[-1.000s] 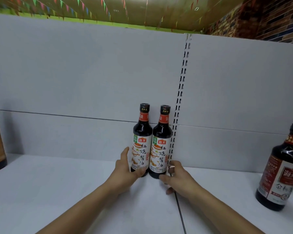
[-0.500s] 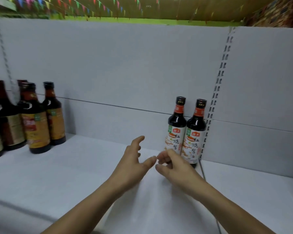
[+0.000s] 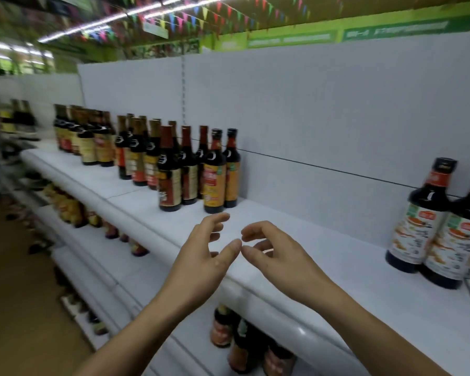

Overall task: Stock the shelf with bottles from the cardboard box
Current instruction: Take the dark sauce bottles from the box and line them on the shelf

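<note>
Two dark soy sauce bottles (image 3: 429, 226) with white and orange labels stand side by side on the white shelf (image 3: 296, 240) at the far right. My left hand (image 3: 204, 256) and my right hand (image 3: 277, 256) hover over the shelf's front edge, well left of those bottles. Both hands hold nothing, their fingers loosely curled and their thumbs almost touching. The cardboard box is out of view.
Several dark bottles (image 3: 174, 164) with red and yellow labels stand in rows on the shelf's left half. More bottles (image 3: 228, 329) sit on the lower shelves. A white back panel (image 3: 337, 118) rises behind the shelf. The aisle floor (image 3: 17, 294) lies at the lower left.
Both hands let go of the two bottles and drew back toward the shelf's front edge. The view swung left, so the two bottles now sit at the far right.
</note>
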{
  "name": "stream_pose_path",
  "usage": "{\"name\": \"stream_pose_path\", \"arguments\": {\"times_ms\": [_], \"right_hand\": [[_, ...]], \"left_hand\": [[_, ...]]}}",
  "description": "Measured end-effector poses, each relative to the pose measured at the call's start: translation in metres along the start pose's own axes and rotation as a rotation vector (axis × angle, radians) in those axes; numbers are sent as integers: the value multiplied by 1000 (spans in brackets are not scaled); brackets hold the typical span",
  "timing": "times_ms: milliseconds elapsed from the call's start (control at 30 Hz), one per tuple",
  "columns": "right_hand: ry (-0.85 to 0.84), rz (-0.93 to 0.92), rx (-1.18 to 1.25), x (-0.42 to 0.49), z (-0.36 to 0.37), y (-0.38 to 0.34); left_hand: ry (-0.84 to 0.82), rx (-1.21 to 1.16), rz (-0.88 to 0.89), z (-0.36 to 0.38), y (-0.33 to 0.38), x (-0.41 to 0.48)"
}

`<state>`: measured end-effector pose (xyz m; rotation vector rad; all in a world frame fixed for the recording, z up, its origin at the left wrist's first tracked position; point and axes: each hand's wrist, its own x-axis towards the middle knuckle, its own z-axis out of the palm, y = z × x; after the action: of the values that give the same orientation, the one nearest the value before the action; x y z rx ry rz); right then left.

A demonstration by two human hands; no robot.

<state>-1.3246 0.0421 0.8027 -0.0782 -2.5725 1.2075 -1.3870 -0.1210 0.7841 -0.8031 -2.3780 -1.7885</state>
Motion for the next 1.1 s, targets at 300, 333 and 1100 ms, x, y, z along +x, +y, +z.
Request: {"name": "stream_pose_path", "arguments": {"times_ms": [300, 333, 1100], "right_hand": [[-167, -162, 109, 4, 104, -77], [-184, -185, 122, 3, 116, -85], [-824, -567, 320, 9, 307, -163]], "left_hand": [[164, 91, -89, -119, -21, -70], [180, 101, -96, -131, -22, -79], [776, 336, -461, -231, -56, -207]]}}
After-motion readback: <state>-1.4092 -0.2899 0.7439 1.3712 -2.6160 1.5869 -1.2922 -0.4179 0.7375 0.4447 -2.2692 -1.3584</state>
